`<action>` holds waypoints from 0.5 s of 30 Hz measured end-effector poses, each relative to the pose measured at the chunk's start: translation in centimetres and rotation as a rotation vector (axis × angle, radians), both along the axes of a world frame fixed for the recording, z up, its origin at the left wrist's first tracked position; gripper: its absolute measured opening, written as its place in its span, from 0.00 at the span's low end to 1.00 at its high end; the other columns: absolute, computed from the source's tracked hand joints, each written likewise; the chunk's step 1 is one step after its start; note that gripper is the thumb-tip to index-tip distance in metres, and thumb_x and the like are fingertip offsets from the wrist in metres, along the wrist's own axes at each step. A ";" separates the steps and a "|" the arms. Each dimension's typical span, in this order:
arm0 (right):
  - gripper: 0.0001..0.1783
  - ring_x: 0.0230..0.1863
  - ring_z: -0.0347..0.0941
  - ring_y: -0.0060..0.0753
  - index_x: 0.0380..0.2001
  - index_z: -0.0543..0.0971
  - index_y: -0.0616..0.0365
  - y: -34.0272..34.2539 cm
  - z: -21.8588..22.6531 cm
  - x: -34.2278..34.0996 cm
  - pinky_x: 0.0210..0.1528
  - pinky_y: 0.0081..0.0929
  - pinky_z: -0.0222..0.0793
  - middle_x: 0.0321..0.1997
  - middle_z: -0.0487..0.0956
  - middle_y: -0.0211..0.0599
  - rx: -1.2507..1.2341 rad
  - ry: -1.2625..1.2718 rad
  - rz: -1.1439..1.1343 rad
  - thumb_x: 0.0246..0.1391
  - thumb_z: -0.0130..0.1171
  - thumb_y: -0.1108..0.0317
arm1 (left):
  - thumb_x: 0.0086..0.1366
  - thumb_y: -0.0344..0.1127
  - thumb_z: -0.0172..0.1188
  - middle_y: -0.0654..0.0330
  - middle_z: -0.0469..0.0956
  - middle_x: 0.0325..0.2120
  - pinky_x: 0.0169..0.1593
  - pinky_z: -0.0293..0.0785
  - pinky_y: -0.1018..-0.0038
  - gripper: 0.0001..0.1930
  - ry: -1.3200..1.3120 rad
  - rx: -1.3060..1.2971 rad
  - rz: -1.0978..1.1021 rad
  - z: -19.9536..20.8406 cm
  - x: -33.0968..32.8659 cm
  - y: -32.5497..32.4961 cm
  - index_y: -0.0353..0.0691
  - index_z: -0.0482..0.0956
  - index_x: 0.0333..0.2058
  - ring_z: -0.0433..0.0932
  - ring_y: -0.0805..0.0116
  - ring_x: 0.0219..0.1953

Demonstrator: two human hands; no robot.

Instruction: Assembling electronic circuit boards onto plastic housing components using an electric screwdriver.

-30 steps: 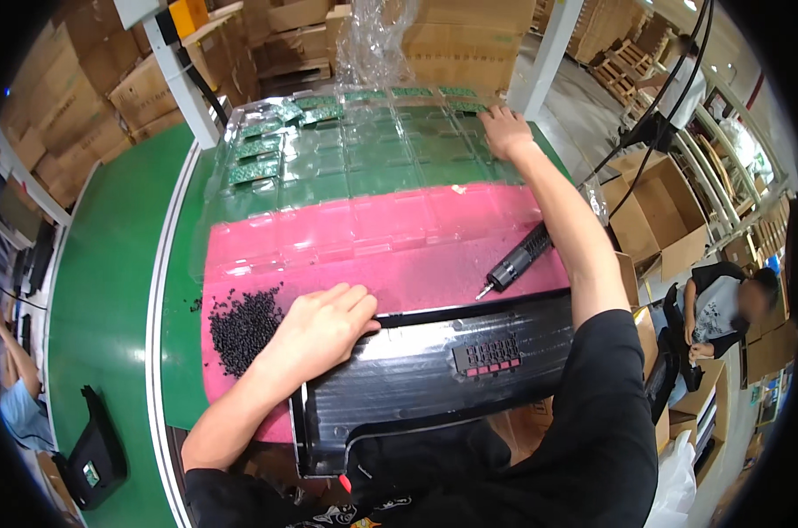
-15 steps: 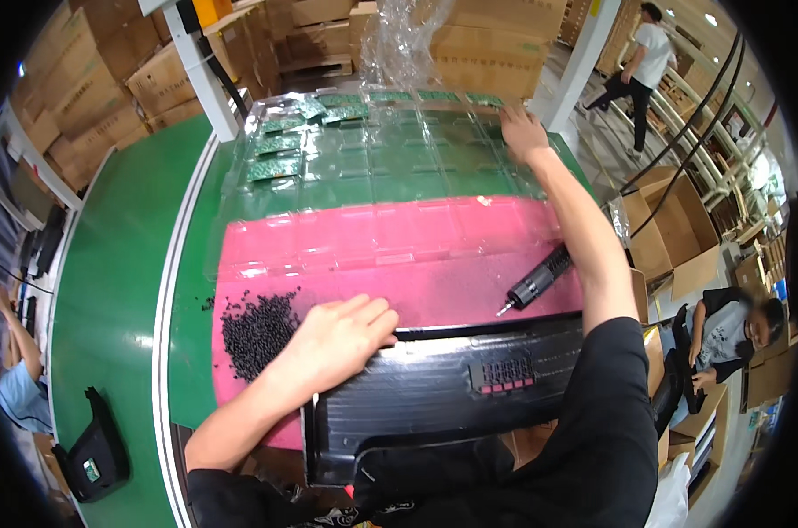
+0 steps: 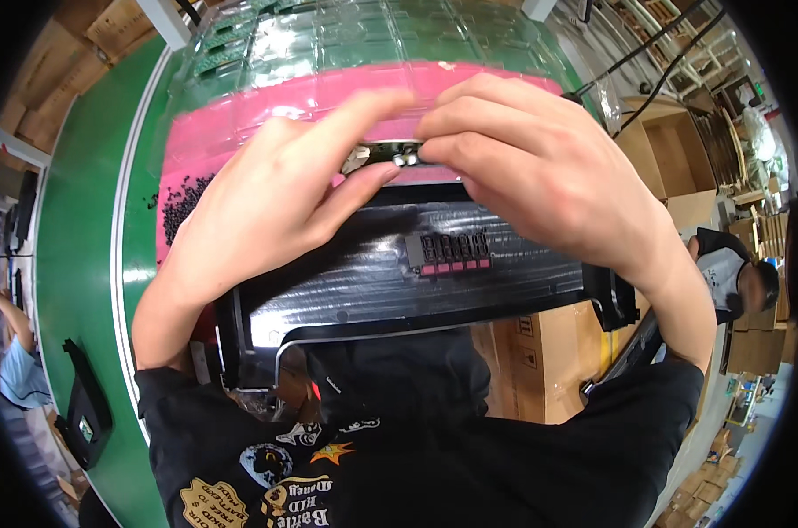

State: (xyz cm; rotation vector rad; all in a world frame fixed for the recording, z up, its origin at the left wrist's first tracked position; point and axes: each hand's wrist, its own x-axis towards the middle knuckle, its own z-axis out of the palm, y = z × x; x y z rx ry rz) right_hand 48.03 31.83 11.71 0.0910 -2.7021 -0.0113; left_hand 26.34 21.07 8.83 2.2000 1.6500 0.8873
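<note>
Closest to you is your black shirt (image 3: 504, 466), with pictures on its front. Just past it is the long black plastic cover (image 3: 355, 282). It is shiny and has lines along it, with raised edges. Near its middle is a patch of little slots (image 3: 452, 253), and pink shows in the bottom row.

Over the cover's far edge, between your hands, is a small circuit board (image 3: 383, 158). You see it almost edge-on, as a thin strip. It is dark green, with a white block at its left end and shiny silver bits near its right end. Your right hand (image 3: 535, 167) pinches the right end with its fingertips. Your left hand (image 3: 275, 185) is at the other end, thumb by the low edge and pointing finger up and blurry. I cannot tell if it grips.

Beyond your left wrist is a pile of tiny black screws (image 3: 184, 211) on the pink mat (image 3: 218, 132). Farther off, a clear plastic tray (image 3: 346, 44) lies partly on the mat, with green boards (image 3: 218, 60) at its left side.
</note>
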 end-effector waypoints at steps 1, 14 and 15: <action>0.21 0.49 0.77 0.46 0.42 0.78 0.63 -0.1 0.0 0.5 0.48 0.37 0.76 0.46 0.80 0.40 -0.005 0.000 -0.008 0.39 0.65 0.80 | 0.61 0.27 0.66 0.55 0.83 0.29 0.30 0.75 0.77 0.27 -0.020 0.045 -0.078 -0.1 0.2 0.5 0.36 0.70 0.59 0.82 0.69 0.26; 0.33 0.56 0.76 0.42 0.53 0.76 0.66 -3.2 -3.7 7.3 0.58 0.33 0.70 0.54 0.79 0.47 -0.324 0.135 -0.408 0.40 0.73 0.75 | 0.60 0.24 0.66 0.56 0.79 0.48 0.31 0.78 0.81 0.25 -0.646 -0.274 -0.206 -2.4 1.9 0.1 0.33 0.73 0.57 0.80 0.74 0.41; 0.33 0.56 0.76 0.42 0.53 0.76 0.66 -3.3 -4.2 7.7 0.58 0.33 0.70 0.54 0.79 0.47 -0.325 0.130 -0.408 0.40 0.73 0.75 | 0.60 0.24 0.66 0.56 0.79 0.48 0.31 0.78 0.81 0.25 -0.652 -0.276 -0.205 -2.6 2.0 0.1 0.33 0.73 0.57 0.80 0.74 0.41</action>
